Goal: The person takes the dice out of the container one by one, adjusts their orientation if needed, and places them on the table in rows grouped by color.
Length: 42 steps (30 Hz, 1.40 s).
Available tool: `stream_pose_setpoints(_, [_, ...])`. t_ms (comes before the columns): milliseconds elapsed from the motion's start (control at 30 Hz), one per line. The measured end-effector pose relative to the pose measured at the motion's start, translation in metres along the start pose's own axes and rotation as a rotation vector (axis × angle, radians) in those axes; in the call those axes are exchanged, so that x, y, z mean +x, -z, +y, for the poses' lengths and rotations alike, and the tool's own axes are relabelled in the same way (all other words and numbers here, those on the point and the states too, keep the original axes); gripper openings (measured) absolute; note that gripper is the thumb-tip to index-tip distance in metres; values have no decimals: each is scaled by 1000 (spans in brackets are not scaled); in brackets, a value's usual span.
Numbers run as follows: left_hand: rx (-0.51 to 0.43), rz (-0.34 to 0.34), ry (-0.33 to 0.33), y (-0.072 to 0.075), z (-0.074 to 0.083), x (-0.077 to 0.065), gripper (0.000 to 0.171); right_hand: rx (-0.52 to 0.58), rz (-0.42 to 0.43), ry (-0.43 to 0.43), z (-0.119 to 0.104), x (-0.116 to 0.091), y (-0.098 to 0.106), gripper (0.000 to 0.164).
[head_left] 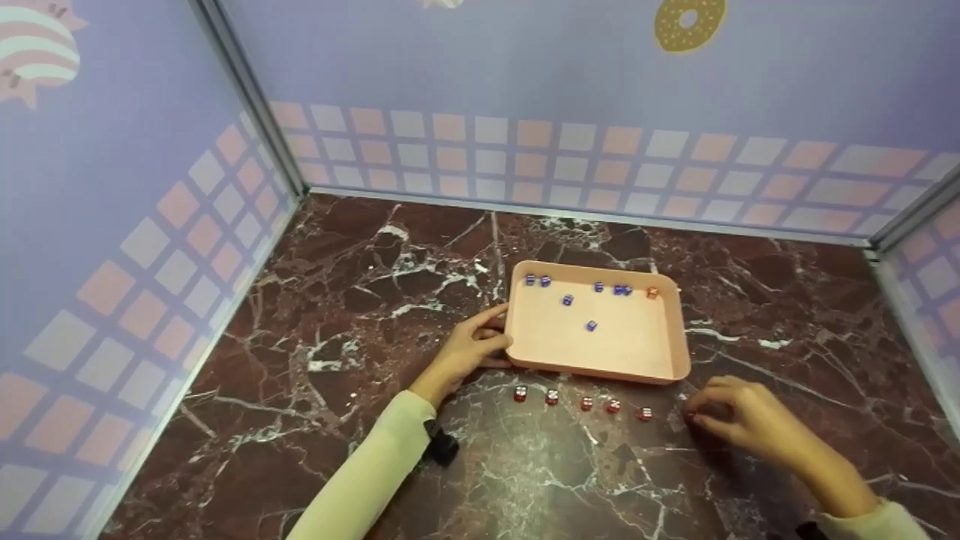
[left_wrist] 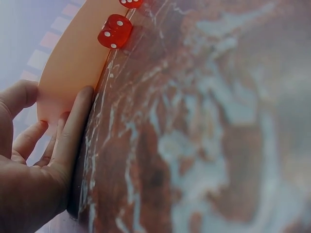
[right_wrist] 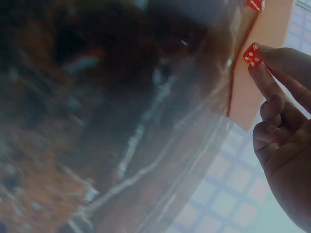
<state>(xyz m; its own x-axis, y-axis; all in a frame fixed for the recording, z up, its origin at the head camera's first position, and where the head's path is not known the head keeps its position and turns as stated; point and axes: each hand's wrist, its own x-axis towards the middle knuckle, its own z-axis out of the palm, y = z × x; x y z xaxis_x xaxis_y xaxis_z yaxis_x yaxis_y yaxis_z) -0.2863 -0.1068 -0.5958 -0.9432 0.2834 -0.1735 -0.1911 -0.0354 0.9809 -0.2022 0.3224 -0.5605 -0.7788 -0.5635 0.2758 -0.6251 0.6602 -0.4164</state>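
Note:
A shallow peach tray point(head_left: 630, 345) holds several blue dice point(head_left: 568, 300) and one orange-red die point(head_left: 652, 292). My left hand point(head_left: 466, 349) holds the tray's near left corner, thumb and fingers against its sides. In front of the tray, several red dice point(head_left: 587, 403) form a row on the tabletop. Just right of that row is my right hand point(head_left: 750, 420). In the right wrist view, its thumb and a finger pinch a red die point(right_wrist: 252, 55) with white pips; the other fingers are folded. From the head, this die is mostly hidden by the fingertips.
The dark red marbled tabletop point(head_left: 360, 285) is bounded by a pale purple back wall point(head_left: 525, 60) and side panels with pink and white checks. A black wrist strap point(head_left: 441, 442) is on the left wrist.

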Motion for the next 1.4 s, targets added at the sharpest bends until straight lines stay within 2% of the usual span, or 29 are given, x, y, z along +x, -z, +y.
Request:
stream_pose_setpoints(133, [-11, 4, 9, 5, 2, -2, 66, 27, 18, 44, -4, 4, -12, 31])
stream_pose_setpoints(300, [-28, -8, 3, 2, 3, -1, 67, 73, 30, 43, -8, 3, -18, 36])
stream_pose_setpoints(467, [-45, -6, 2, 0, -1, -2, 66, 104, -2, 39, -9, 0, -24, 35])
stream_pose_setpoints(633, [-53, -12, -18, 0, -3, -2, 64, 104, -11, 18, -9, 0, -21, 32])
stream_pose_setpoints(767, [-42, -14, -22, 0, -2, -3, 65, 110, 46, -37, -6, 5, -13, 31])
stream_pose_setpoints(900, [-33, -6, -26, -2, -1, -2, 64, 116, 183, -67, -1, 19, -5, 22])
stream_pose_setpoints(1000, [-35, -13, -23, -4, -2, -1, 65, 67, 296, -73, 2, 31, 2, 19])
stream_pose_setpoints(1100, [-43, -19, -23, -5, -1, 1, 65, -5, 349, -87, 7, 46, 8, 17])
stream_pose_setpoints(1200, [-48, -20, -32, -4, -1, 2, 65, -94, 333, -104, 18, 68, 11, 16])
stream_pose_setpoints(1400, [-43, -14, -24, -2, -3, 2, 64, -222, 216, -126, 48, 106, 3, 25])
